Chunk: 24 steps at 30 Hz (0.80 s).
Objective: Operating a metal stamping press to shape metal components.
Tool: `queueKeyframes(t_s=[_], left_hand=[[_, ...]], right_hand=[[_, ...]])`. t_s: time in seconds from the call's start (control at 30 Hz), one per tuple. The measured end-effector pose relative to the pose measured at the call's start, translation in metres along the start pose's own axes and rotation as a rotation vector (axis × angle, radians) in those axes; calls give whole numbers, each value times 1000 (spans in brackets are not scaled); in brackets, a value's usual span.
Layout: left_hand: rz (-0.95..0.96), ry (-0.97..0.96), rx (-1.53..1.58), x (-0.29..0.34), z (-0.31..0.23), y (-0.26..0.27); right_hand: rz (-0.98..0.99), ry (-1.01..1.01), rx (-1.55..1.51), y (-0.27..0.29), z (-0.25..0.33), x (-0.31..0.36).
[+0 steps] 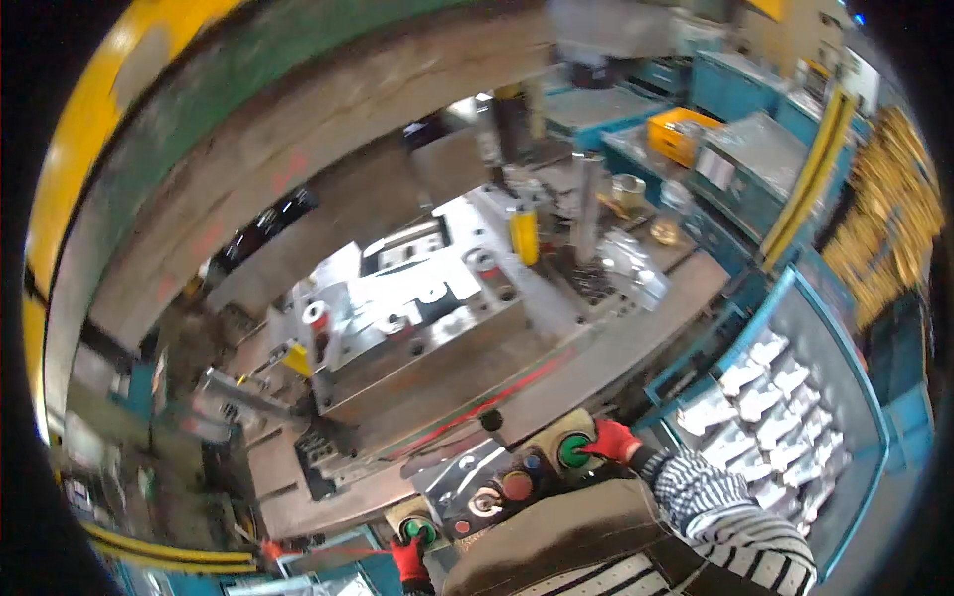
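Observation:
My right hand (613,440), in a red glove, reaches a green push button (574,450) on the right of the control panel (459,489). Its fingers stretch onto the button and hold nothing. Lower down, my left hand (408,559), also red-gloved, touches a second green push button (418,530) with its fingers apart. Between the two buttons sit a red round button (516,485) and smaller switches. Beyond the panel stands a press die (427,363) with bright metal on its top face, beneath the heavy upper part of the press (328,109).
At my right, a blue bin (863,397) holds several shiny metal parts (770,427). Farther back are a yellow crate (684,135), blue cabinets (735,84) and a yellow post (810,179). A plastic bag (636,268) lies on the press bed's right side.

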State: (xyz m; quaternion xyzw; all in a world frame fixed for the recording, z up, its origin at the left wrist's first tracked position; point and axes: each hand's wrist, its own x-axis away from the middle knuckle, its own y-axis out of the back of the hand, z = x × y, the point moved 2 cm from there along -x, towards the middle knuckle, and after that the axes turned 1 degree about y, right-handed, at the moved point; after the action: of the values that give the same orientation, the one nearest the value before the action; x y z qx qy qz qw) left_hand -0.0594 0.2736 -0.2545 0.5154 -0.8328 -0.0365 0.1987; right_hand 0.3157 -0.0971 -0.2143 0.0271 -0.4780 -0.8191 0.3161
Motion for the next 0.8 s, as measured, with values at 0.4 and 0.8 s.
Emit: queueKeyframes(t_s=[0.4, 0.8], left_hand=[[90, 87, -219, -42, 53, 38], [86, 59, -181, -19, 43, 49]], right_hand=[[-26, 4, 59, -2, 3, 4], [93, 59, -13, 1, 13, 1]])
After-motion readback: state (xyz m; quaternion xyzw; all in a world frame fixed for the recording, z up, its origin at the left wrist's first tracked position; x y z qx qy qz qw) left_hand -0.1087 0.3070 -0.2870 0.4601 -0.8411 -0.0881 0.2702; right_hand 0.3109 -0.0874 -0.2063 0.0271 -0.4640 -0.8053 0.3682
